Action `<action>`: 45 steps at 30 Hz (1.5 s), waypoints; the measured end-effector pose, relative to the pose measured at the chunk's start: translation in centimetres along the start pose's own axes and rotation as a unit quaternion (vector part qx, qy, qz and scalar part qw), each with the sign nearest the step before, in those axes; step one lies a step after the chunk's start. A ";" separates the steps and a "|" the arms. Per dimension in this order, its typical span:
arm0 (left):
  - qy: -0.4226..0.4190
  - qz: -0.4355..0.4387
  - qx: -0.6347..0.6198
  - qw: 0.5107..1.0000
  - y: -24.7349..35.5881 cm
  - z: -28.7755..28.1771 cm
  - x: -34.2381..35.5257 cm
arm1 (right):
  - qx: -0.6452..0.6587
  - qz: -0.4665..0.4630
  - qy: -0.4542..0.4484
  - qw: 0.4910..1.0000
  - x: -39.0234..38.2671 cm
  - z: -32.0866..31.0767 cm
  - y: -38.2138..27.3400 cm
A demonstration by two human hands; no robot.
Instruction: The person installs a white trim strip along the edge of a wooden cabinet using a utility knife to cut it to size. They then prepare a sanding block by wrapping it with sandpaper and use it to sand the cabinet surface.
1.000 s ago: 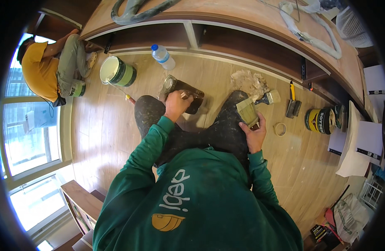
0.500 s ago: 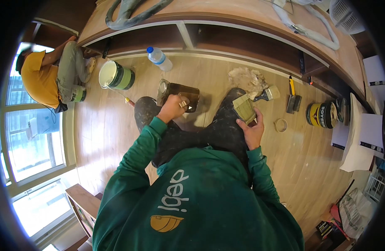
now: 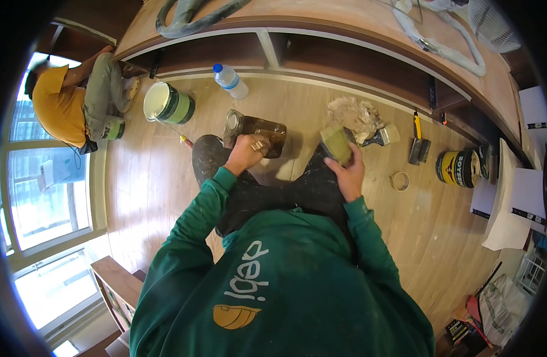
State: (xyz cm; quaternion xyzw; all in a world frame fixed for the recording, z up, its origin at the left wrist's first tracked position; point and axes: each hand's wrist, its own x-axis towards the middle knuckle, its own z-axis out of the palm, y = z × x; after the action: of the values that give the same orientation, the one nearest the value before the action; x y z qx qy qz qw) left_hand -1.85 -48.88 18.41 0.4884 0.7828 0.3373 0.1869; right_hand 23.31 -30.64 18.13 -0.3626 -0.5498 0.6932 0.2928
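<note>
My left hand [image 3: 248, 153] is closed at the near side of a dark brown, boxy container [image 3: 267, 134], with a ring-like band on its fingers. A round, pale, cap-like part shows at the container's left end. In my right hand [image 3: 348, 177] is a yellow-green rectangular block [image 3: 336, 144], blurred and tilted above my right knee, gripped at its near end between thumb and fingers. Just beyond the right knee lie a paintbrush [image 3: 383, 135] with pale bristles and a crumpled beige rag [image 3: 352, 113].
On the floor stand a green paint bucket [image 3: 179, 107], a water bottle [image 3: 229, 81] and a yellow-black can [image 3: 458, 168]. A tape roll [image 3: 399, 181], a yellow-handled cutter [image 3: 417, 124] and dark scrapers [image 3: 419, 151] lie right. A person [image 3: 59, 107] crouches left. A low cabinet [image 3: 345, 62] spans the far side.
My right hand has moved left and slightly away from me, turning the yellow-green block more upright. My left hand stays on the brown container.
</note>
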 end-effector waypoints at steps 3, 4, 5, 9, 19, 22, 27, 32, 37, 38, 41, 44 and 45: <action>0.037 -0.025 0.066 0.997 0.3 -0.8 0.0 | -0.029 0.089 -0.050 0.994 3.7 4.6 1.3; 0.040 -0.043 0.100 0.993 0.6 -0.9 -0.2 | -0.058 0.116 -0.062 0.990 4.8 6.4 1.3; 0.044 -0.062 0.134 0.988 0.8 -1.1 -0.3 | -0.097 0.104 -0.059 0.988 5.9 7.8 1.7; 0.018 -0.080 0.120 0.989 1.6 -3.1 -0.1 | -0.107 0.073 -0.090 0.987 9.2 11.4 6.1; 0.021 -0.166 -0.223 0.960 -3.9 -7.8 -0.6 | -0.011 0.167 -0.132 0.977 5.7 11.8 8.8; 0.005 -0.155 -0.227 0.961 -4.8 -9.0 0.3 | -0.009 0.160 -0.122 0.980 5.2 12.1 7.9; -0.032 -0.048 0.012 0.998 -4.3 -7.7 0.3 | -0.030 0.152 -0.115 0.981 4.3 12.0 7.6; 0.038 0.048 0.088 0.994 -3.0 -3.3 -1.4 | -0.012 0.198 -0.064 0.978 2.3 12.4 7.1; -0.022 0.053 0.114 0.992 -1.5 -2.5 -1.5 | -0.010 0.201 -0.062 0.978 1.8 12.0 7.0; -0.039 0.042 0.109 0.992 -1.5 -2.6 -1.5 | -0.007 0.197 -0.062 0.978 1.8 12.0 7.2; -0.071 0.040 0.079 0.994 -2.2 -2.6 -1.7 | -0.003 0.193 -0.071 0.979 1.9 12.1 7.2; -0.063 0.086 0.033 0.994 -2.7 -2.0 -1.4 | -0.091 0.104 -0.054 0.989 3.0 11.4 10.3; -0.049 0.086 0.027 0.995 -2.0 -2.6 -0.9 | -0.142 0.079 -0.051 0.985 3.3 10.9 10.4</action>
State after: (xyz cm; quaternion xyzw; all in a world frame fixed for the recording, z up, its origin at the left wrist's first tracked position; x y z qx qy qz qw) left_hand -4.36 -51.15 18.78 0.5752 0.7363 0.3064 0.1822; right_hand 12.40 -36.28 8.83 -0.4068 -0.6264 0.6468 0.1541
